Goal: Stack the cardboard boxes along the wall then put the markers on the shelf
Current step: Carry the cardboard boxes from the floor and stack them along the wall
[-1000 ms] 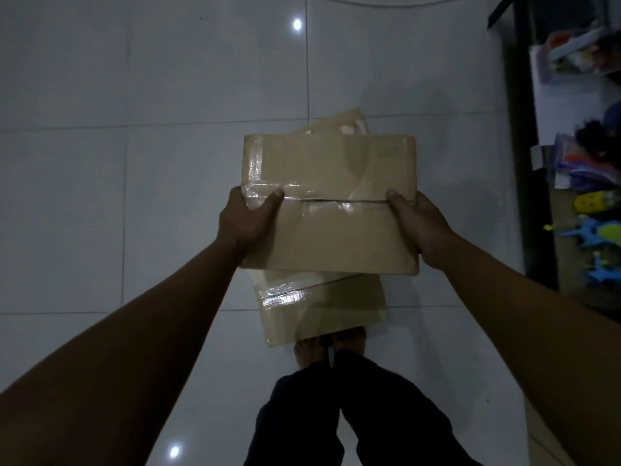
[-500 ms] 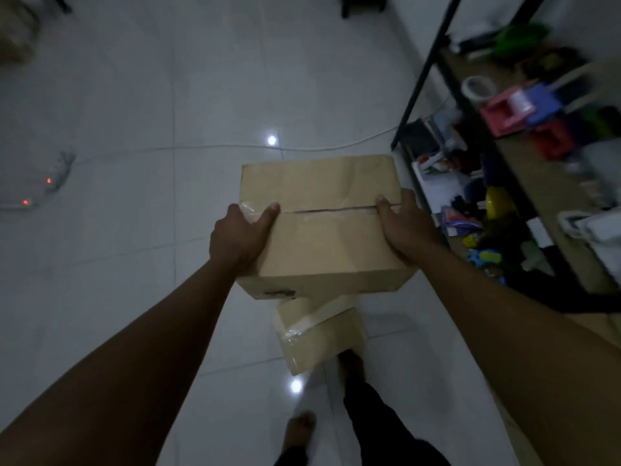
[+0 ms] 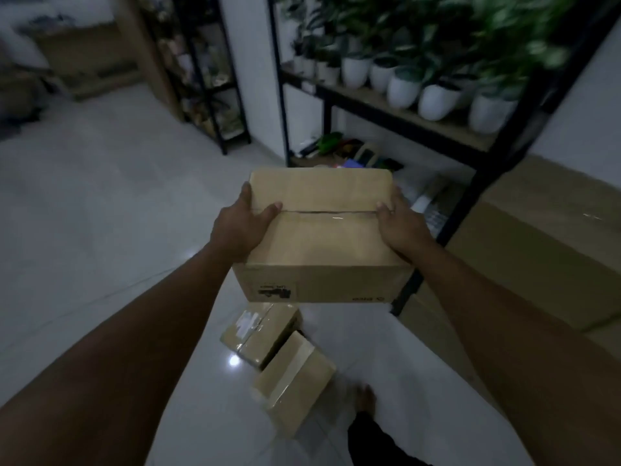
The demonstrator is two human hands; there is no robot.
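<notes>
A: What is seen nearest on the floor?

B: Two small cardboard boxes are left lying near the person's foot, touching at a corner, tilted askew and not yet stacked.

A: And above them?

B: A large cardboard box is carried clear of the floor. It is clasped at its two ends, the left hand on the left edge and the right hand on the right, each grip closed on the box with a thumb laid by the top seam. A two-sided hold is probably chosen so the wide load is kept level.

A: Where does the box lie relative to the grip?

B: Between the hands, its near face hanging below them.

A: And farther off?

B: A black shelf with white potted plants is seen at far right; beside it, brown cardboard is leaned along the wall. No markers can be made out.
</notes>
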